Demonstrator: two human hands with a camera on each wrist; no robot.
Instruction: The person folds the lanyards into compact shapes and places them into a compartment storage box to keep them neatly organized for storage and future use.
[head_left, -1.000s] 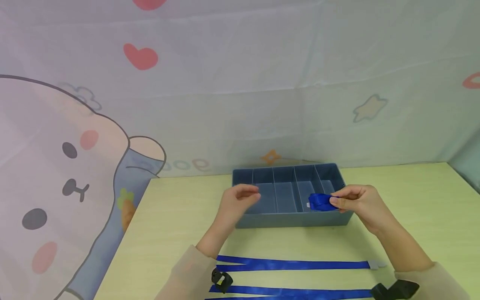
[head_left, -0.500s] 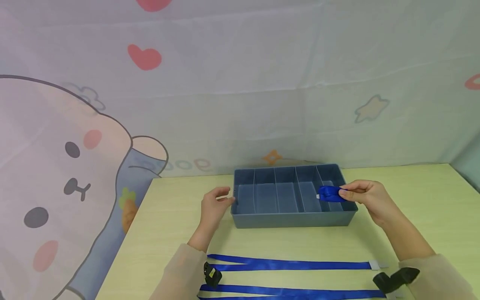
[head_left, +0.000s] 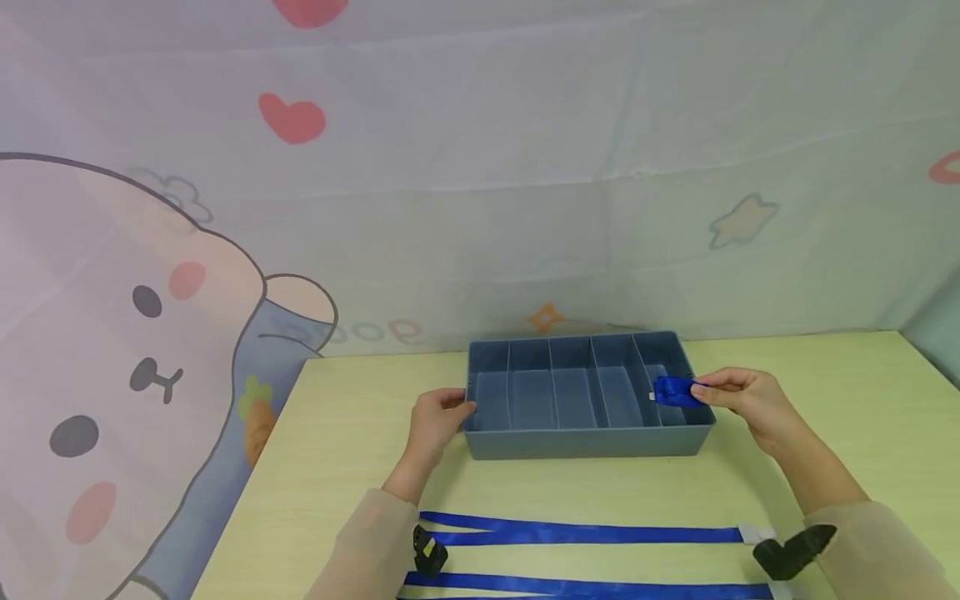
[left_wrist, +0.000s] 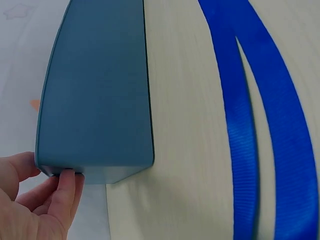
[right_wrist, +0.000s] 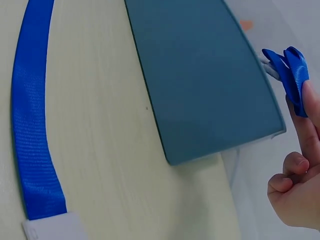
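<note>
A folded blue lanyard (head_left: 672, 392) is pinched between the thumb and fingers of my right hand (head_left: 752, 404). It hangs over the rightmost compartment of a grey-blue divided box (head_left: 588, 445), with a small pale end sticking out to the left. In the right wrist view the lanyard's loops (right_wrist: 296, 75) stand above the box rim. At the box's left end, my left hand (head_left: 435, 423) grips the side wall, thumb over the rim and fingers against the outside, as the left wrist view also shows.
Two more blue lanyards lie stretched across the table in front of the box, a farther one (head_left: 592, 534) and a nearer one (head_left: 592, 587). A white clip (head_left: 752, 534) ends the farther one. Behind the table hangs a printed cloth (head_left: 480, 208).
My left hand has moved left from above the box to its left end and taken hold of the wall. The right hand has carried the folded lanyard right, over the last compartment.
</note>
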